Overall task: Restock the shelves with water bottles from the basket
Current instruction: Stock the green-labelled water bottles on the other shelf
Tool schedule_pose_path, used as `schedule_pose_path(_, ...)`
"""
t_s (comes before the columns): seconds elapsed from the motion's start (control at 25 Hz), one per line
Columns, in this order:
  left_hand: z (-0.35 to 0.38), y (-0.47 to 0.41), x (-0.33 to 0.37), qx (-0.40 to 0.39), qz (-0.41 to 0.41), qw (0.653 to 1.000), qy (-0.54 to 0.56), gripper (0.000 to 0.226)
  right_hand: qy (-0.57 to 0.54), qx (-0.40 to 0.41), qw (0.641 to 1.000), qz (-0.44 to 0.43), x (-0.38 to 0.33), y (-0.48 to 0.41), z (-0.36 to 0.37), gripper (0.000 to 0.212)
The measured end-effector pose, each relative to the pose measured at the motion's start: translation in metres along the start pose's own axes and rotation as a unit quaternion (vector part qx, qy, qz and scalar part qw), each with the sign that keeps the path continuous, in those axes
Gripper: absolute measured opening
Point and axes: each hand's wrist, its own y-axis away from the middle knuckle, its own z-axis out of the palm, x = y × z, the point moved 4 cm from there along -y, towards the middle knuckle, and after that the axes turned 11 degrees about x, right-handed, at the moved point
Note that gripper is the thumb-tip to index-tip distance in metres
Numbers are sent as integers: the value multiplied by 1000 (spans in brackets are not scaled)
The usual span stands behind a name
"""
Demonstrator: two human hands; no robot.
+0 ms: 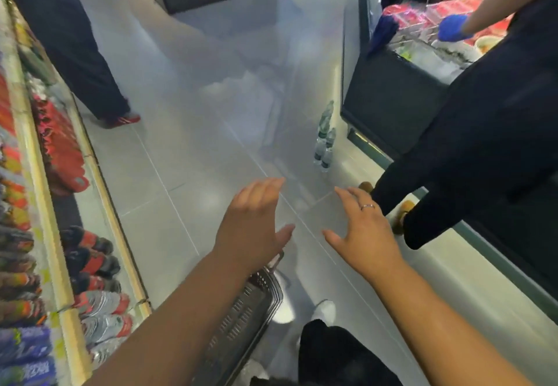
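My left hand [252, 222] and my right hand [363, 228] are stretched out over the tiled floor, fingers straight and spread, holding nothing. A dark grey plastic basket [247, 313] stands on the floor under my left forearm; its contents are mostly hidden. Several water bottles [324, 138] with dark labels stand on the floor beside the base of a chiller, ahead of my right hand. Shelves [45, 219] with rows of bottled drinks run along the left edge.
A person in dark trousers and red shoes [120, 120] stands by the left shelves. Another person in black [471, 159], wearing a blue glove [453, 28], stands at the chiller counter [392, 108] on the right. The aisle floor runs between them.
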Motion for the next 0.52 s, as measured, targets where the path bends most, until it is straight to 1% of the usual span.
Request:
schedule_pose_path(0.08, 8, -21, 12, -5, 22, 1000, -1, 77, 6, 7, 1000, 24, 14, -12, -7, 81)
schedule_pose_path(0.28, 55, -85, 31, -12, 34, 999, 15, 75, -7, 8, 997, 72, 64, -69, -10, 79)
schedule_pose_path(0.44, 95, -155, 54, -25, -5, 998, 53, 76, -44, -18, 996, 78, 106, -135, -17, 78)
schedule_pose_path(0.52, 112, -191, 62, -22, -1, 999, 41, 75, -58, -42, 995, 74, 119, -167, -22, 77)
